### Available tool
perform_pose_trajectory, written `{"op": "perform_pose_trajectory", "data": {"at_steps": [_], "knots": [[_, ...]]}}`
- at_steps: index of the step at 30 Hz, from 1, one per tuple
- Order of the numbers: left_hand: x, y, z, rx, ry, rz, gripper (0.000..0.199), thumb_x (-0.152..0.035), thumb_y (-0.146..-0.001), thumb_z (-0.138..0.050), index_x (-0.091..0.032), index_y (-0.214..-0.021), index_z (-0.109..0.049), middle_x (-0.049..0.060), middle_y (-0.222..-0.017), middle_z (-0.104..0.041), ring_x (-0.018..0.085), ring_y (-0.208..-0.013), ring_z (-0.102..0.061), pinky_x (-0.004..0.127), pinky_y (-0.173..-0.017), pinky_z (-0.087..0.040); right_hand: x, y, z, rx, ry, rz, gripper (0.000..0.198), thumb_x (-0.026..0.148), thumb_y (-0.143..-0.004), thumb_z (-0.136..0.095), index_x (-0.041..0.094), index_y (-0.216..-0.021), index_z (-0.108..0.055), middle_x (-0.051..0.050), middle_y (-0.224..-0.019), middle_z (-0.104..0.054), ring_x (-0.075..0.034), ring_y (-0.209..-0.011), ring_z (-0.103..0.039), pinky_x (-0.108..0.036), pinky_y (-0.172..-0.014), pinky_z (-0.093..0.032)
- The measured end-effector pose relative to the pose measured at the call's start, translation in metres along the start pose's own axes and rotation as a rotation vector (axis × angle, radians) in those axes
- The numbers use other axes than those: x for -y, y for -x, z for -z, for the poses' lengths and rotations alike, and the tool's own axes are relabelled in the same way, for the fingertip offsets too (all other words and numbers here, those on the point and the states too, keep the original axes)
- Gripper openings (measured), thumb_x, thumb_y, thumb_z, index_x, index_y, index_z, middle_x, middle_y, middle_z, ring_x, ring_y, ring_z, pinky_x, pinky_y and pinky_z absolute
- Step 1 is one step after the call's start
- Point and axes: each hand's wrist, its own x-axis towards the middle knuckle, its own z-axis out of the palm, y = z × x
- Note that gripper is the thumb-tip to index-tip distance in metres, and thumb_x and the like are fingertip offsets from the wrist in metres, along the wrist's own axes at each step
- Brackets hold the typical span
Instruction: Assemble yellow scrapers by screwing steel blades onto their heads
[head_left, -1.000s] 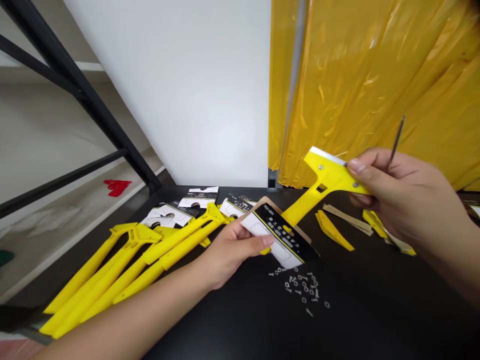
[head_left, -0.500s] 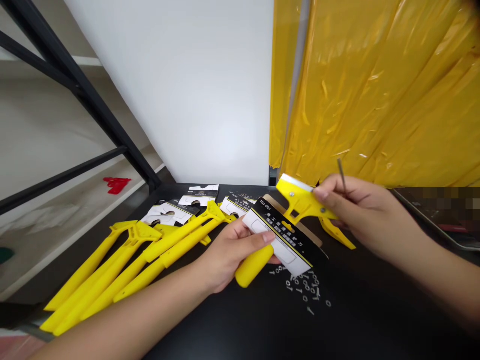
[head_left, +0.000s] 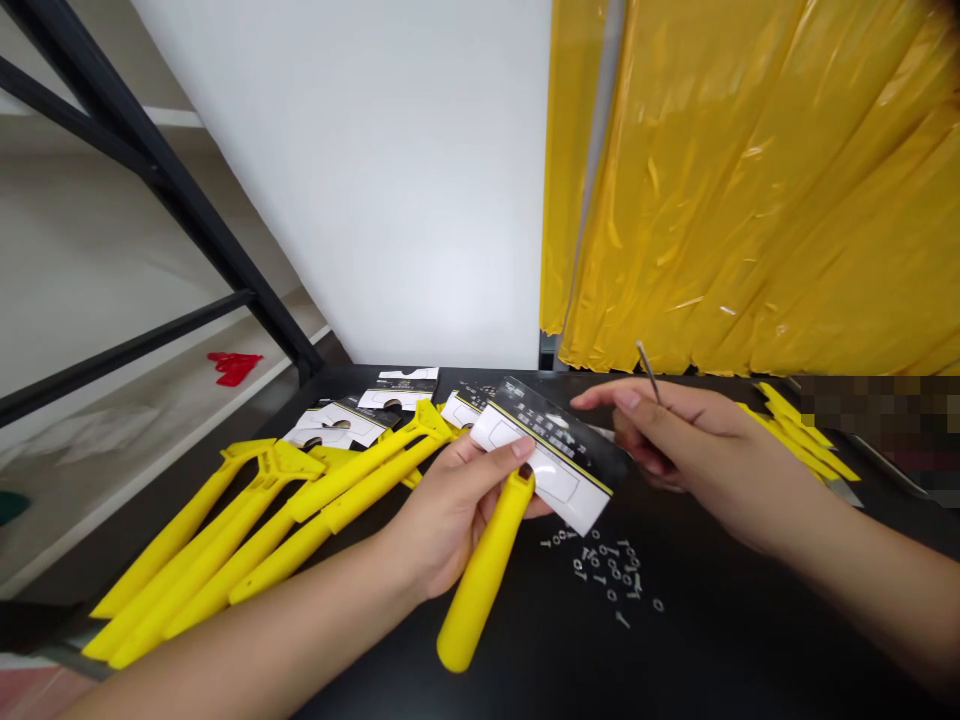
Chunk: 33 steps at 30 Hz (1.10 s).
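My left hand point(head_left: 454, 510) is closed around a yellow scraper handle point(head_left: 480, 600) and a black-and-white printed card point(head_left: 581, 490). Its thumb presses on the card's face, beside the dark opening where the handle's upper end meets the card. The scraper's head is hidden behind the card. In my right hand point(head_left: 705, 440) a thin metal rod point(head_left: 646, 368) is gripped, sticking up past the fingers; its kind cannot be made out. The right index finger stretches toward the card's upper edge. Loose small screws and nuts point(head_left: 611, 570) lie on the black table below the card.
Several yellow scraper handles point(head_left: 300, 530) lie on the left of the table point(head_left: 570, 670). Printed cards point(head_left: 337, 425) rest behind them. Yellow strips point(head_left: 806, 445) lie at the right. A white panel point(head_left: 390, 180) and yellow plastic sheeting point(head_left: 750, 190) stand behind; a black rack frame point(head_left: 150, 180) is left.
The card and scraper have turned, so the yellow head is now behind the card and the handle points down toward me. My right hand has left the head, still holding the rod.
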Motion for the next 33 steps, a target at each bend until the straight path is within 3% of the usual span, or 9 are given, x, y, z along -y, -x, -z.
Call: {"op": "perform_pose_trajectory", "data": {"at_steps": [2, 5, 11, 14, 18, 23, 27, 33], "knots": [[-0.005, 0.001, -0.002, -0.077, 0.028, -0.032, 0.029, -0.027, -0.095, -0.092, -0.019, -0.121, -0.08, 0.01, -0.119, -0.087, 0.025, -0.103, -0.085, 0.034, -0.088, -0.072, -0.005, -0.002, -0.002, -0.017, -0.094, -0.043, 0.047, 0.067, -0.101, -0.073, 0.025, -0.119, -0.081, 0.004, -0.071, -0.053, -0.014, -0.059, -0.042, -0.026, -0.051, -0.034], [-0.013, 0.002, -0.004, -0.167, 0.082, -0.075, 0.03, -0.024, -0.091, -0.096, -0.02, -0.115, -0.08, 0.007, -0.115, -0.088, 0.023, -0.1, -0.085, 0.03, -0.086, -0.071, -0.015, 0.001, -0.013, 0.048, -0.195, -0.11, 0.044, 0.061, -0.09, -0.088, 0.025, -0.112, -0.076, 0.004, -0.08, -0.057, -0.012, -0.064, -0.044, -0.025, -0.055, -0.037], [-0.016, 0.004, -0.008, -0.216, 0.126, -0.248, 0.026, -0.022, -0.089, -0.097, -0.018, -0.108, -0.079, 0.005, -0.112, -0.086, 0.02, -0.098, -0.081, 0.029, -0.091, -0.07, -0.024, 0.013, -0.047, 0.107, -0.24, -0.156, 0.054, 0.073, -0.092, -0.081, 0.023, -0.108, -0.073, 0.011, -0.065, -0.035, -0.01, -0.055, -0.023, -0.026, -0.05, -0.022], [-0.012, 0.007, -0.01, -0.208, 0.106, -0.277, 0.024, -0.021, -0.09, -0.096, -0.017, -0.106, -0.079, 0.005, -0.107, -0.084, 0.018, -0.094, -0.079, 0.029, -0.09, -0.069, -0.026, 0.019, -0.062, 0.263, -0.184, -0.198, 0.048, 0.061, -0.082, -0.094, 0.023, -0.102, -0.073, 0.011, -0.064, -0.037, -0.011, -0.057, -0.029, -0.027, -0.053, -0.024], [-0.01, 0.012, -0.014, -0.178, 0.138, -0.249, 0.022, -0.022, -0.092, -0.094, -0.017, -0.107, -0.079, 0.006, -0.11, -0.084, 0.019, -0.097, -0.08, 0.035, -0.1, -0.069, -0.03, 0.026, -0.073, 0.378, -0.133, -0.253, 0.036, 0.047, -0.086, -0.088, 0.023, -0.084, -0.061, 0.007, -0.071, -0.049, -0.013, -0.065, -0.042, -0.027, -0.06, -0.033], [-0.017, 0.01, -0.012, -0.115, 0.116, -0.241, 0.032, -0.017, -0.093, -0.09, -0.018, -0.123, -0.079, 0.01, -0.12, -0.087, 0.028, -0.105, -0.085, 0.042, -0.1, -0.07, -0.022, 0.028, -0.062, 0.423, -0.048, -0.292, 0.03, 0.039, -0.09, -0.079, 0.023, -0.079, -0.056, 0.006, -0.072, -0.047, -0.013, -0.068, -0.044, -0.028, -0.061, -0.033], [-0.02, 0.003, -0.005, -0.167, 0.068, -0.227, 0.043, -0.017, -0.091, -0.092, -0.018, -0.131, -0.076, 0.011, -0.12, -0.087, 0.028, -0.105, -0.086, 0.045, -0.104, -0.069, -0.014, 0.023, -0.043, 0.444, 0.086, -0.314, 0.029, 0.037, -0.092, -0.076, 0.023, -0.079, -0.055, 0.006, -0.072, -0.046, -0.013, -0.067, -0.042, -0.028, -0.06, -0.03], [-0.025, -0.005, 0.0, -0.252, 0.091, -0.27, 0.037, -0.013, -0.087, -0.093, -0.017, -0.12, -0.077, 0.009, -0.119, -0.087, 0.028, -0.113, -0.083, 0.04, -0.099, -0.07, -0.016, 0.014, -0.023, 0.361, 0.222, -0.238, 0.026, 0.047, -0.099, -0.072, 0.025, -0.087, -0.063, 0.005, -0.075, -0.046, -0.015, -0.068, -0.044, -0.028, -0.058, -0.031]]}}
